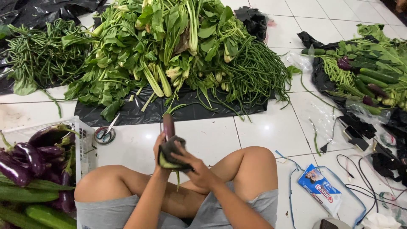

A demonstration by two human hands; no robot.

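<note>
Head view: the left hand [163, 149] fingers grip an eggplant [168, 126]. The right hand [198, 169] fingers press a dark cloth [170, 153] around it.

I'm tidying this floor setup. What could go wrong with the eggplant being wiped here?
The eggplant stands upright, gripped low by the left hand while the right hand rubs a dark cloth; it might slip onto the tiled floor. Loose cables near the knee could snag.

left hand [160, 148] – raised, fingers curled shut | right hand [196, 167] – clasped against left
</note>
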